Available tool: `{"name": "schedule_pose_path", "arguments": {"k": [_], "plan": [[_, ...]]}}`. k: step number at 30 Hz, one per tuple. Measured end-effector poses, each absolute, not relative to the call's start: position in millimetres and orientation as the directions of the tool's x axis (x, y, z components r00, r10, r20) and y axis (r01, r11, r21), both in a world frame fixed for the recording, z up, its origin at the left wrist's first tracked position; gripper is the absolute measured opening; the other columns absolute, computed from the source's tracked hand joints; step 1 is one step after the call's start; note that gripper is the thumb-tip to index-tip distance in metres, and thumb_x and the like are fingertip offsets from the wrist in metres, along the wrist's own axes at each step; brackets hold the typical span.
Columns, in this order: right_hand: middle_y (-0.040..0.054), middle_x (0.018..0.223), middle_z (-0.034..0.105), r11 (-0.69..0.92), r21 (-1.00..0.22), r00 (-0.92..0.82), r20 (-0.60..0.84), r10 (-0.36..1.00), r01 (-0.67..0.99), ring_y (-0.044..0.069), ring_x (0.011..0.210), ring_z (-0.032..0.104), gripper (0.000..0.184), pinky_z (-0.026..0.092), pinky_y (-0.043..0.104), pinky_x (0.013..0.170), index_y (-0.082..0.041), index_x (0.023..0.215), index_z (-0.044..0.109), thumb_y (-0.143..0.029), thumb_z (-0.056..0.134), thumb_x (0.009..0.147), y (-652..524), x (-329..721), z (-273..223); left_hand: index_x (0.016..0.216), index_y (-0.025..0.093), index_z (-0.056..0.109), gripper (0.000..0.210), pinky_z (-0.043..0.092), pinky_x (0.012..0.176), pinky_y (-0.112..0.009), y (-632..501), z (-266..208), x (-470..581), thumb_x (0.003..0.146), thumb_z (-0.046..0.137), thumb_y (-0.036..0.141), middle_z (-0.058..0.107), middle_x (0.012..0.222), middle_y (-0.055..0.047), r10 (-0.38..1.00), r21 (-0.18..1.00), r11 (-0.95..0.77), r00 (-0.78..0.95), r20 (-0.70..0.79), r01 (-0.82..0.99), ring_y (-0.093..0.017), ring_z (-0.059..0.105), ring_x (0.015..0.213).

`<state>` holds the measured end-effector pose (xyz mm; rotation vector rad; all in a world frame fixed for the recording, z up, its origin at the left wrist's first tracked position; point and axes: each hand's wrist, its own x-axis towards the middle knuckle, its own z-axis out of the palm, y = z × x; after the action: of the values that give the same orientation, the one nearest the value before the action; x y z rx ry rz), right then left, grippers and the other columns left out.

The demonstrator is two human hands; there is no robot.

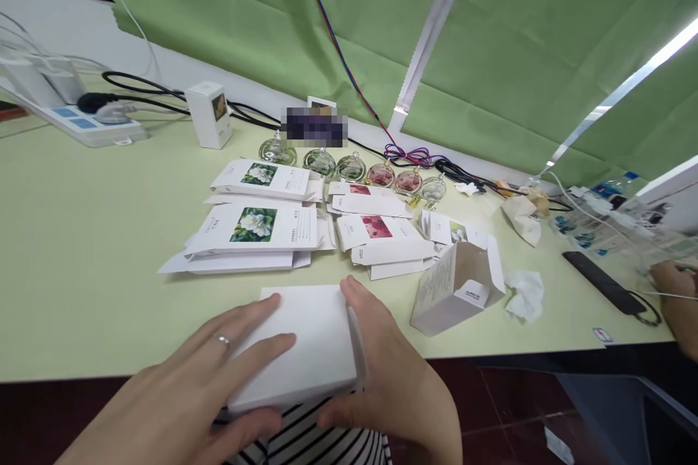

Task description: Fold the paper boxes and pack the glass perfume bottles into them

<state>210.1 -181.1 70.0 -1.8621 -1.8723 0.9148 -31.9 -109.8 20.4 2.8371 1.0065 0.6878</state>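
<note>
Between both hands, over the table's front edge, is a plain white box. My left hand, with a ring on one finger, grips its left side, two fingers lying across the top. My right hand holds the right end, where a flap stands out. Just beyond lie flattened white cartons with a white flower picture and others with a red picture. To the right stands an opened carton, its inside showing. Behind the cartons runs a row of round glass bottles, some green, some pink.
A small upright box stands at the back left near a power strip. Cables run along the back. Crumpled tissue and a black power bank lie to the right. Another person's hand shows at the right edge.
</note>
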Motion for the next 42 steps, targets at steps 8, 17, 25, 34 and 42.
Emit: {"name": "schedule_pose_path", "arguments": {"k": [8,17,25,34,42], "plan": [[0.0183,0.161,0.024,0.013,-0.622,-0.082,-0.082,0.993,0.783,0.034,0.149,0.019,0.106,0.022,0.056,0.120,-0.012,0.152,0.029,-0.049,0.081,0.067,-168,216,60,0.126,0.040,0.057,0.049,0.050,0.106,-0.041,-93,25,-20,0.090,0.042,0.069,0.051,0.147,0.003,0.673,0.408,-0.737,0.639,0.372,0.538,-0.024,0.051,0.132],[0.0158,0.154,0.032,-0.020,-0.687,-0.026,-0.056,0.998,0.727,0.033,0.141,0.034,0.115,0.034,0.049,0.116,-0.018,0.150,0.031,-0.031,0.092,0.053,-173,212,58,0.128,0.044,0.050,0.043,0.049,0.106,-0.033,-94,24,-30,0.088,0.053,0.062,0.047,0.149,0.008,0.746,0.590,-0.640,0.581,0.325,0.492,-0.020,0.052,0.131],[0.0125,0.144,0.040,0.122,-0.773,-0.035,0.128,0.991,0.622,0.031,0.137,0.039,0.110,0.037,0.049,0.113,-0.027,0.145,0.032,-0.023,0.092,0.054,-179,218,42,0.135,0.046,0.042,0.051,0.042,0.112,-0.045,-97,28,-27,0.086,0.058,0.045,0.033,0.157,0.009,0.751,0.611,-0.625,0.589,0.300,0.485,-0.026,0.038,0.142],[0.0116,0.143,0.044,0.221,-0.745,-0.090,0.212,0.973,0.630,0.031,0.137,0.038,0.094,0.037,0.051,0.112,-0.028,0.144,0.035,-0.043,0.085,0.066,-178,220,43,0.138,0.051,0.032,0.083,0.044,0.107,-0.042,-99,36,-20,0.068,0.068,0.027,0.043,0.147,0.008,0.759,0.584,-0.601,0.619,0.203,0.545,-0.026,0.047,0.134],[-0.0001,0.158,0.018,0.124,-0.897,-0.076,0.101,0.992,0.425,0.026,0.145,0.027,0.108,0.036,0.044,0.114,-0.047,0.145,0.024,-0.043,0.091,0.060,-188,234,43,0.144,0.045,0.023,0.089,0.045,0.104,-0.045,-100,36,-19,0.070,0.069,0.033,0.044,0.147,0.000,0.776,0.542,-0.593,0.603,0.187,0.596,-0.030,0.049,0.130]]}}
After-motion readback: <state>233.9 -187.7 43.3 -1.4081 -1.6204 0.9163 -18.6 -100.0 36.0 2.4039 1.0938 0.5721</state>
